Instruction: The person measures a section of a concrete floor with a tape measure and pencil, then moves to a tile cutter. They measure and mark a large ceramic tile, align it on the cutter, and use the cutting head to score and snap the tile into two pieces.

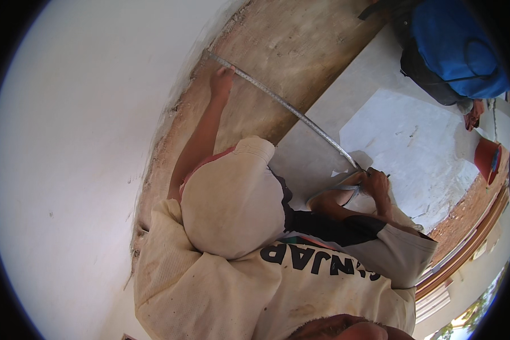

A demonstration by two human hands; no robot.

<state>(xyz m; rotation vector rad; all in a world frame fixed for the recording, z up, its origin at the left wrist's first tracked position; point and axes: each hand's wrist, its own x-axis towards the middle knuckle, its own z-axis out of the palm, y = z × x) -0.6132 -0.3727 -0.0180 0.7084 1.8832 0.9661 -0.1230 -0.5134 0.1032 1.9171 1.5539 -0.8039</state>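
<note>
I observe left hand (222, 81) gripping metal strip (300, 115) near white wall (68, 141); right hand (376, 185) grasping opposite end, just beside sandalled foot (330, 202).

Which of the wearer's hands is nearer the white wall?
The left hand, on the silver measuring tape close to the white wall; the right hand is at the tape's other end, beside the sandaled foot.

Wall (73, 153) left, measuring strip (292, 110) over floor (408, 130), person (255, 277) before it — bucket (485, 160) right

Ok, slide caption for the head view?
Co-worker in a pale cap holds a long thin strip two-handed beside a white wall.
</note>
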